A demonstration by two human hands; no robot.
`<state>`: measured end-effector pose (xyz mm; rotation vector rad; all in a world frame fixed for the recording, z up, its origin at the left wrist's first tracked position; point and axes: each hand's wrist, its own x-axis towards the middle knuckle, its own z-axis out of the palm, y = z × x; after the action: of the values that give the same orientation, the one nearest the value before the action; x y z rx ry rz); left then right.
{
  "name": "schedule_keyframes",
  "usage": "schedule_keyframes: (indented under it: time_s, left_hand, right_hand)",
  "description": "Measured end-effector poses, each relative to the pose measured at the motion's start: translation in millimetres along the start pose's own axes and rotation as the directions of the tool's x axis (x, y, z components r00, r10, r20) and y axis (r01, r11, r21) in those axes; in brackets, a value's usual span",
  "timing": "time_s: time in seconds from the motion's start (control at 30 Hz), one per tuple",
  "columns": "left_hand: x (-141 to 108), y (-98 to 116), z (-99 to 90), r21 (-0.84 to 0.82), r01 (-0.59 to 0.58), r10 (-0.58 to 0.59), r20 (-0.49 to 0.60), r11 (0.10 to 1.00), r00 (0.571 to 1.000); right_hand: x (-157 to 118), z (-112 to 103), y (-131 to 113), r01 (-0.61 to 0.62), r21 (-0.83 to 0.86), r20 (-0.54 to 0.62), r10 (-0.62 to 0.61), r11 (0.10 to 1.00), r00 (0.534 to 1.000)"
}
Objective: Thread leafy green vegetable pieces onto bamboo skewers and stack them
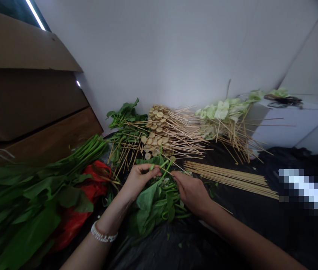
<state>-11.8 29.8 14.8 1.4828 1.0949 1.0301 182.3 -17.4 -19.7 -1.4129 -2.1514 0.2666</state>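
My left hand (pixel 140 180), with a beaded bracelet at the wrist, pinches cut green stems (pixel 167 170) between thumb and fingers. Close by on the right, my right hand (pixel 191 190) grips a thin bamboo skewer (pixel 226 209). Its front end reaches to the stems at my left fingertips; whether it has pierced them I cannot make out. Beneath both hands lies a heap of green leaves and stems (pixel 150 204). A row of loose bamboo skewers (pixel 232 178) rests to the right of my right hand.
Skewered pale round slices (pixel 156 129) are stacked against the wall, between skewered greens (pixel 119 140) and skewered pale cabbage leaves (pixel 222 109). Large leafy greens (pixel 32 206) and a red bag (pixel 76 221) fill the left, below a cardboard box (pixel 26 101). Black plastic (pixel 144 251) covers the work surface.
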Motion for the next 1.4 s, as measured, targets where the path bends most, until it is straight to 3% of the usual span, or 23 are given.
schedule_keyframes:
  time_s: [0.37,0.5,0.6,0.77,0.87,0.97,1.03,1.23,1.4]
  left_hand:
    - [3,-12,-1.5,0.018,0.032,-0.033,0.057,0.999,0.998]
    - [0,-14,4.2,0.006,0.090,-0.090,0.146,0.996,0.985]
    - [-1,-11,5.9,0.006,0.066,-0.066,0.185,0.998,0.980]
    - [2,-3,-9.8,-0.029,0.062,-0.056,0.171,0.998,0.984]
    - [3,0,-22.3,-0.017,0.105,-0.095,0.303,0.994,0.948]
    - [1,2,-29.9,0.004,0.168,-0.151,0.464,0.986,0.873]
    - [1,2,-32.4,0.014,0.182,-0.164,0.502,0.983,0.849]
    - [1,-2,-28.0,0.041,0.158,-0.159,0.466,0.987,0.870]
    - [1,-4,-17.7,0.133,0.097,-0.138,0.349,0.986,0.927]
  right_hand:
    - [-2,11,5,0.046,0.024,-0.031,-0.045,0.999,0.999]
    - [-2,15,3,0.066,0.000,-0.044,-0.066,0.998,0.997]
    - [-1,14,2,0.066,-0.008,-0.054,-0.066,0.998,0.996]
    - [1,8,3,0.021,0.058,-0.077,-0.016,0.998,0.997]
    - [2,5,4,-0.020,0.051,-0.067,0.023,0.999,0.997]
    - [2,3,4,-0.034,0.025,-0.063,0.036,0.999,0.997]
    - [2,3,4,-0.038,0.011,-0.058,0.039,0.999,0.998]
    - [2,1,2,-0.045,0.009,-0.050,0.046,0.999,0.998]
    - [3,-1,2,-0.031,0.060,-0.051,0.034,0.998,0.998]
